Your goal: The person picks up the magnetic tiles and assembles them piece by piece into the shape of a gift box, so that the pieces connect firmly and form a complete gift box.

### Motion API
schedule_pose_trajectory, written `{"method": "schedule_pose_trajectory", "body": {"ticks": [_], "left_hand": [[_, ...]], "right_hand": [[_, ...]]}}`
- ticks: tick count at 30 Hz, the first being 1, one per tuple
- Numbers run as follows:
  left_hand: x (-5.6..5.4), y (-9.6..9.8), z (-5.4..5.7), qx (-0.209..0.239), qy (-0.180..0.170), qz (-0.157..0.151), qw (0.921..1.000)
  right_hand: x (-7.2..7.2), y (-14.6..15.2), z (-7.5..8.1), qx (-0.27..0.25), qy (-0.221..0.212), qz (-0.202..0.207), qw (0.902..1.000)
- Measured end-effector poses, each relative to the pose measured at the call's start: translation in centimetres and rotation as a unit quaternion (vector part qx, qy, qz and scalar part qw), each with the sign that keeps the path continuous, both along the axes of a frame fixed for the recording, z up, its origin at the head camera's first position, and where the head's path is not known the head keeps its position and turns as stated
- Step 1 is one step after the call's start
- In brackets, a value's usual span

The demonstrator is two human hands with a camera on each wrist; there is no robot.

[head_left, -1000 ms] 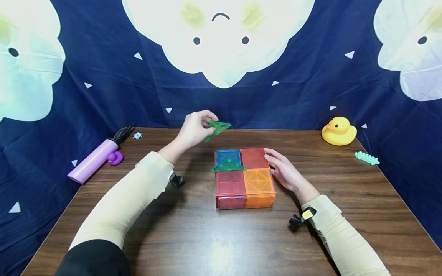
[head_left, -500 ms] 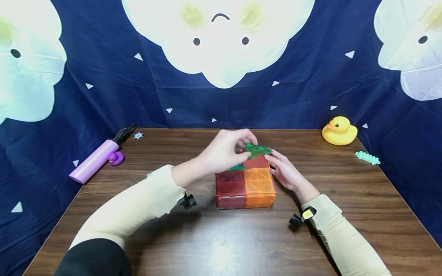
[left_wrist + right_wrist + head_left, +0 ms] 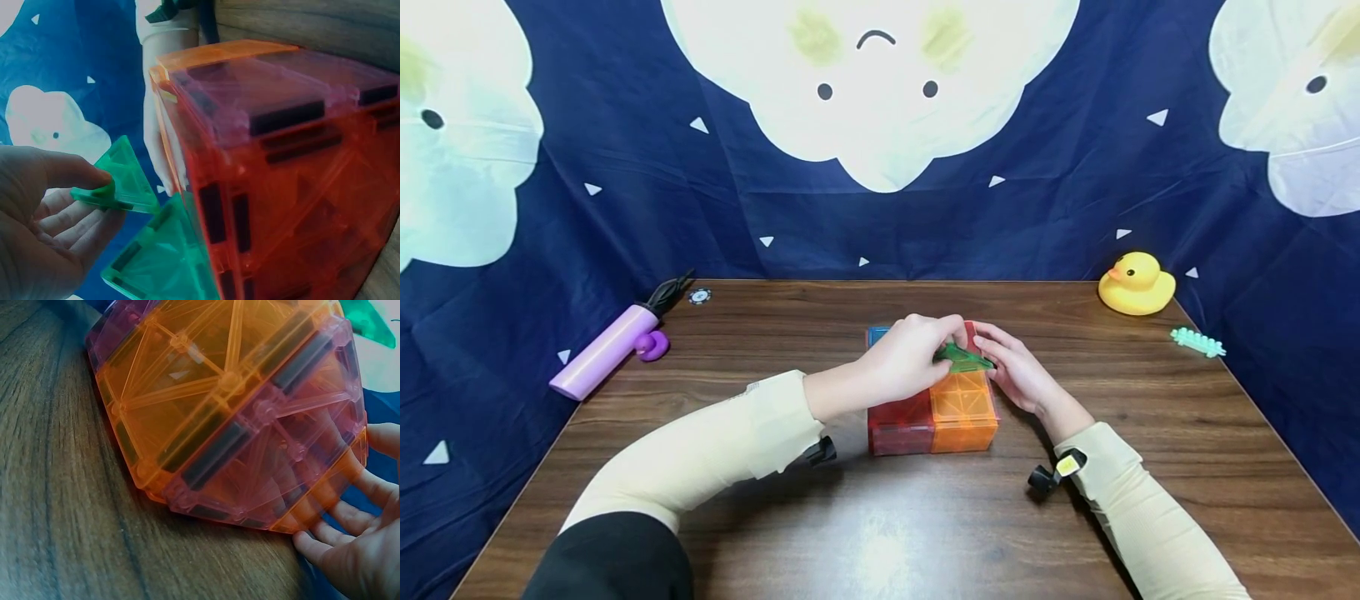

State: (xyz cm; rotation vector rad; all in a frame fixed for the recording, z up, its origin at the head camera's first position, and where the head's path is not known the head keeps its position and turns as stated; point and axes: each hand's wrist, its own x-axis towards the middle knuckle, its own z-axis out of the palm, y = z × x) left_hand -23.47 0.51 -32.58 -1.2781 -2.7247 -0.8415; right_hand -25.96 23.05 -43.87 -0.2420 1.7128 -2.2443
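My left hand (image 3: 898, 362) pinches a green triangular magnetic tile (image 3: 964, 358) between thumb and fingers, above the right half of a low box of see-through magnetic tiles (image 3: 964, 400). The box has orange, red and blue squares; my left hand covers part of its top in the head view. In the left wrist view the held green tile (image 3: 130, 175) is apart from the box, and a second green triangle (image 3: 165, 259) stands on the box's top. My right hand (image 3: 1018, 375) rests with extended fingers against the box's right side, as the right wrist view also shows.
A yellow rubber duck (image 3: 1137, 285) and a mint-green bumpy toy strip (image 3: 1197, 342) lie at the back right of the wooden table (image 3: 880, 517). At the left are a lilac cylinder (image 3: 606, 350), a small purple object (image 3: 652, 344) and a poker chip (image 3: 699, 296).
My left hand has carried the green triangle tile from behind and left of the box, rightward and down, to just above its right half. The right hand has kept its place.
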Motion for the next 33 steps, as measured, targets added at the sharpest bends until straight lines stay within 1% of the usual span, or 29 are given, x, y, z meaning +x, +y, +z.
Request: {"method": "schedule_pose_trajectory", "body": {"ticks": [3, 6, 12, 15, 18, 24, 27, 33], "left_hand": [[-0.4, 0.2, -0.2, -0.014, 0.003, 0.004, 0.9999], [-0.7, 0.3, -0.2, -0.032, -0.001, 0.005, 0.9995], [-1.1, 0.6, -0.2, -0.057, -0.018, -0.001, 0.9982], [-1.2, 0.7, -0.1, -0.062, -0.025, -0.005, 0.9977], [-1.2, 0.7, -0.1, -0.067, -0.023, -0.005, 0.9975], [-1.2, 0.7, -0.1, -0.073, -0.005, 0.013, 0.9972], [-1.3, 0.7, -0.1, -0.072, -0.003, 0.018, 0.9972], [-1.4, 0.7, -0.2, -0.063, -0.005, 0.008, 0.998]], "right_hand": [[0.0, 0.0, 0.0, 0.004, -0.001, 0.001, 1.0], [0.0, 0.0, 0.0, 0.008, -0.002, 0.001, 1.0], [0.0, 0.0, 0.0, 0.011, 0.001, 0.001, 0.9999], [0.0, 0.0, 0.0, 0.014, 0.002, 0.002, 0.9999], [0.0, 0.0, 0.0, 0.011, 0.004, 0.004, 0.9999], [0.0, -0.1, -0.1, 0.004, 0.004, 0.001, 1.0], [0.0, -0.1, -0.1, 0.006, 0.003, 0.0, 1.0], [0.0, 0.0, -0.1, 0.005, 0.001, -0.001, 1.0]]}}
